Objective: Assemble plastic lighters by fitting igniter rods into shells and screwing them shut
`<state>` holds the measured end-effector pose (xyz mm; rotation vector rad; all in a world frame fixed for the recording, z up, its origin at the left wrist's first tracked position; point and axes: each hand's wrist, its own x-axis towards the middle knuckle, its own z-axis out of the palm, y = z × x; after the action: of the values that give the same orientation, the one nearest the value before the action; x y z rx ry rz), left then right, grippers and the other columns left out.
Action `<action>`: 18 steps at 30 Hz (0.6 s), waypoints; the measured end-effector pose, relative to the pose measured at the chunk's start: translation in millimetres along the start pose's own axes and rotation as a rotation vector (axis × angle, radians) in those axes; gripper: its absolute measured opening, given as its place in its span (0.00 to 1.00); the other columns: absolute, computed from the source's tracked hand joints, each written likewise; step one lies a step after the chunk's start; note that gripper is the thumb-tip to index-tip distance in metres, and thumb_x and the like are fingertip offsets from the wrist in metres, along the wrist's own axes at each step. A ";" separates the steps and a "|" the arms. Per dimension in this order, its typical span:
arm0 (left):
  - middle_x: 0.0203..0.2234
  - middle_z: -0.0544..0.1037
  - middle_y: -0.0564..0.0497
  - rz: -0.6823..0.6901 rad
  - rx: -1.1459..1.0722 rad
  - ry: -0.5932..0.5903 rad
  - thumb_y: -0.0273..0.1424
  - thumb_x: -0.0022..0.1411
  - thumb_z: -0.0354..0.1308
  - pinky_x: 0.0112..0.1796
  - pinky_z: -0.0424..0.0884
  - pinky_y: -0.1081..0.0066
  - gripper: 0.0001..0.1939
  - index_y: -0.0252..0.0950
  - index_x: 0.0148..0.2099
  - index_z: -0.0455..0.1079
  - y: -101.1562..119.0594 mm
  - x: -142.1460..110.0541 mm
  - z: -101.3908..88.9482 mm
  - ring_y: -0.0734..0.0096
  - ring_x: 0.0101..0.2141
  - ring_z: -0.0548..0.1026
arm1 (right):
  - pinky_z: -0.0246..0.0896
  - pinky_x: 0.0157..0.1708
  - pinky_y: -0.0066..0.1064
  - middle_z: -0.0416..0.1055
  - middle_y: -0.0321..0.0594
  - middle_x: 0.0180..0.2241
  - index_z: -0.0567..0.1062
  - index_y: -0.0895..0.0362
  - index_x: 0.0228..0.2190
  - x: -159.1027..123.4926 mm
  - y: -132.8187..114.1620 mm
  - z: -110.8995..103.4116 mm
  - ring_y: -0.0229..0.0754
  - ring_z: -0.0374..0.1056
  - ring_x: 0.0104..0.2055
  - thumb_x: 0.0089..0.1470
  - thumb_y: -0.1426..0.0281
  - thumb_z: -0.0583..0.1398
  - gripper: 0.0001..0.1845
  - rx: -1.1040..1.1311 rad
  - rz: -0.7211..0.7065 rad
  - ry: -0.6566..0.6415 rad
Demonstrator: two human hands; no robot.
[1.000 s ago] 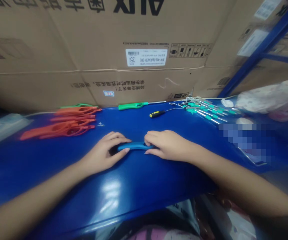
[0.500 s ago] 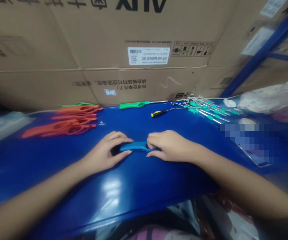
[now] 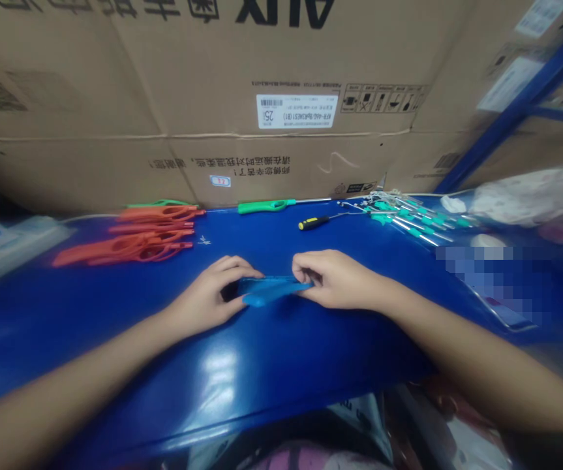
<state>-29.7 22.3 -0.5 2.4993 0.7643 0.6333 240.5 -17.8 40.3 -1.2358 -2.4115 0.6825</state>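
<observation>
A blue plastic lighter handle (image 3: pixel 272 288) is between my two hands, just above the blue tabletop. My left hand (image 3: pixel 220 290) grips its left end, thumb below and fingers above. At its right end, the thumb and curled fingers of my right hand (image 3: pixel 333 277) pinch it. Blur smears the handle, so I cannot tell whether its shell is in one piece or parted into halves. Beyond my hands lie a green long-necked lighter (image 3: pixel 266 206) with a metal tube and a screwdriver (image 3: pixel 314 223) with a black and yellow grip.
Several orange-red lighter handles (image 3: pixel 129 241) lie at the back left. Metal tubes with teal-green parts (image 3: pixel 408 219) are heaped at the back right. A large cardboard box (image 3: pixel 203 78) walls off the table's far side. White-and-pink cloth (image 3: pixel 516 199) lies at the right.
The blue handle has turned between my hands and now shows a broader, flatter face. My right hand has rotated slightly at its end. The whole view has shifted a little.
</observation>
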 end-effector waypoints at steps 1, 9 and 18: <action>0.45 0.76 0.47 -0.002 -0.004 0.011 0.35 0.67 0.59 0.50 0.71 0.62 0.13 0.39 0.52 0.73 0.3 0.0 0.1 0.63 0.46 0.74 | 0.50 0.29 0.26 0.67 0.31 0.27 0.69 0.56 0.29 0.2 0.5 -0.1 0.33 0.62 0.28 0.54 0.73 0.63 0.07 0.040 0.006 0.011; 0.46 0.75 0.45 -0.019 0.059 0.010 0.30 0.65 0.57 0.49 0.70 0.59 0.15 0.38 0.53 0.72 0.7 -0.1 -1.1 0.59 0.47 0.73 | 0.55 0.27 0.24 0.65 0.30 0.24 0.74 0.57 0.35 -1.6 1.8 -1.8 0.31 0.59 0.24 0.59 0.67 0.63 0.06 0.200 -0.041 0.031; 0.46 0.76 0.47 -0.067 0.044 0.072 0.36 0.66 0.60 0.50 0.70 0.60 0.15 0.39 0.53 0.73 -2.4 -0.4 2.1 0.61 0.47 0.74 | 0.54 0.31 0.27 0.69 0.36 0.31 0.75 0.59 0.33 0.2 2.9 0.9 0.34 0.62 0.30 0.60 0.67 0.63 0.07 -0.034 -0.105 -0.129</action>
<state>-29.8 23.2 -3.6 2.4899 0.8939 0.6935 241.9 -16.5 37.9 -1.0991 -2.5821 0.7132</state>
